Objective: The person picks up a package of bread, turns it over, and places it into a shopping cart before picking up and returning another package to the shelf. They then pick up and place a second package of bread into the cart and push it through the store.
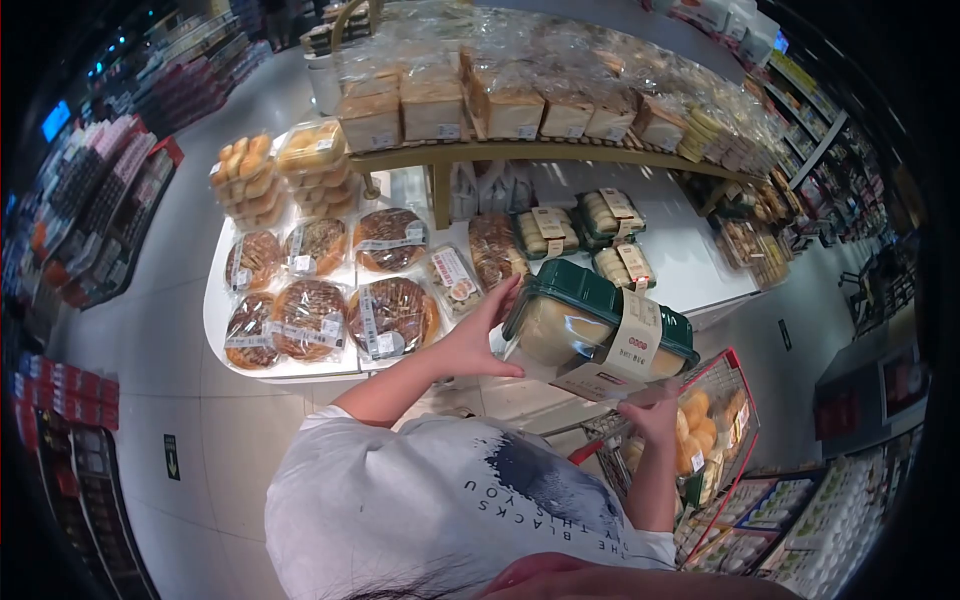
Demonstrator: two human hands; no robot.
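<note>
Between my two hands is a package of pale bread (565,325) with a green plastic tray, a clear cover and a printed paper band. It is held tilted in the air, in front of the display table's edge. My left hand (493,335) grips its left end, thumb below and fingers up along the side. My right hand (655,413) holds the lower right part, with some fingers hidden by the package. Similar green packages (546,232) with paper bands sit on the table behind it.
On the white display table (225,330) lie wrapped round breads (392,315) and stacked bun packs (245,180). Bagged loaves (430,105) line a raised wooden shelf (560,152). A shopping cart (745,385) with bagged rolls (697,425) stands close on my right. Stocked shelves flank both sides.
</note>
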